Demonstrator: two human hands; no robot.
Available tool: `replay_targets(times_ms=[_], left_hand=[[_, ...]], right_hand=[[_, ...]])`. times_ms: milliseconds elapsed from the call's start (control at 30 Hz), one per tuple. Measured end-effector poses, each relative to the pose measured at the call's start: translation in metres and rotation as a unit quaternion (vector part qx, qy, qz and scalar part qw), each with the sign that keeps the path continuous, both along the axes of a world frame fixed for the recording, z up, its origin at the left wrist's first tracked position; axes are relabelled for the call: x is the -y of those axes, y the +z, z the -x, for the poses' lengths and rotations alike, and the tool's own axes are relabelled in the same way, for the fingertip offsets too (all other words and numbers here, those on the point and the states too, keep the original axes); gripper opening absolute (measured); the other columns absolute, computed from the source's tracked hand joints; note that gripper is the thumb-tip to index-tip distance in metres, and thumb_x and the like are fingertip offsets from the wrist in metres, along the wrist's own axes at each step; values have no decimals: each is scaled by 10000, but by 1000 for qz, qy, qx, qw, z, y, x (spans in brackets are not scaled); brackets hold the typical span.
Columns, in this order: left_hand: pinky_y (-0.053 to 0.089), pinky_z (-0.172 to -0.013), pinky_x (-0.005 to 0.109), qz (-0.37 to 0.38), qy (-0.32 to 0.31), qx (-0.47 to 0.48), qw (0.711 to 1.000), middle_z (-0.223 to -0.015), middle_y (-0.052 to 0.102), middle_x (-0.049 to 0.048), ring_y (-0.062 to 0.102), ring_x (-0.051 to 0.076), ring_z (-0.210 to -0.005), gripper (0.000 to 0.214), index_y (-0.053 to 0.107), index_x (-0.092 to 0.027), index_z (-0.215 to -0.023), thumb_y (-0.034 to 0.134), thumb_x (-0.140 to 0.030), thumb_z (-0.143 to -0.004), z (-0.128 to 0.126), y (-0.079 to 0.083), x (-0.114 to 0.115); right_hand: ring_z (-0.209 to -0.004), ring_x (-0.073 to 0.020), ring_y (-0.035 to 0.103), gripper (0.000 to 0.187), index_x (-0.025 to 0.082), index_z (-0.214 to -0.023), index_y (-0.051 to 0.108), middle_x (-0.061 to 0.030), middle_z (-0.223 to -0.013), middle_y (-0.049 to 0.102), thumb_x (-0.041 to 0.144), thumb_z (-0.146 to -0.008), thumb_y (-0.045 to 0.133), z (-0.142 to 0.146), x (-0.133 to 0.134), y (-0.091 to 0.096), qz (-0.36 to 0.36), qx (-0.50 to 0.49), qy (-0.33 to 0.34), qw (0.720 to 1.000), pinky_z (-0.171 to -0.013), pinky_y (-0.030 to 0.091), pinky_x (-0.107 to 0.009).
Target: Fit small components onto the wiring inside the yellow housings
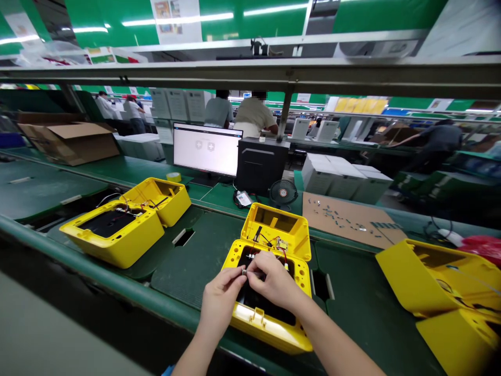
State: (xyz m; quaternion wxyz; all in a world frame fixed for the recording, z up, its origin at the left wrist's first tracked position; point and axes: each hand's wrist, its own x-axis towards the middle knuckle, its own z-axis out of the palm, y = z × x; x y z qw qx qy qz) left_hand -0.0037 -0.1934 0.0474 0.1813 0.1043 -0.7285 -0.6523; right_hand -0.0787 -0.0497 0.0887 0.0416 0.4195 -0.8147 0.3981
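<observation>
Over the opened yellow case (272, 339), my left hand (223, 295) and my right hand (274, 277) meet fingertip to fingertip. Both pinch a small metallic-looking piece (244, 271), too small to name. The case's lower half holds a black panel (254, 300), partly covered by my right hand. Behind it the lid (299, 235) is tipped back, with red and black wires and a small circuit board (281, 244) inside.
Another opened yellow case (133, 245) stands to the left, and a third (407, 271) at the right edge. Behind the green work line are a monitor (207, 151), a black computer case (260, 164), a small fan (283, 193) and cardboard (332, 209) with small parts. People work farther back.
</observation>
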Motion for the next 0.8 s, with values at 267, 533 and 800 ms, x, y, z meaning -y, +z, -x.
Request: replay_targets(times_ms=[267,533,800], left_hand=[[536,-825,247,73,10,-59,996,-962,709,20,651,151,-878,201,714,-249,-986,601,-308,-831,-1,-10,-5],[547,-745,252,112,8,-83,990,-928,709,35,653,153,-812,227,702,-235,-1033,575,-291,-852,-3,-10,-8],[551,-730,242,95,-11,-58,994,-930,696,43,639,146,-804,233,699,-221,-1020,555,-313,-862,-2,-10,-5]], right_hand=[[-686,-131,451,126,188,-679,495,21,-679,523,138,-785,542,2,-1,-4,-16,-1,13,1000,-698,351,-307],[-690,-133,448,138,188,-675,484,19,-685,514,147,-792,544,3,-3,-5,-15,12,18,1000,-698,354,-307],[-683,-129,451,134,189,-678,490,18,-692,528,150,-796,540,4,-2,-1,-19,23,34,999,-706,365,-303]])
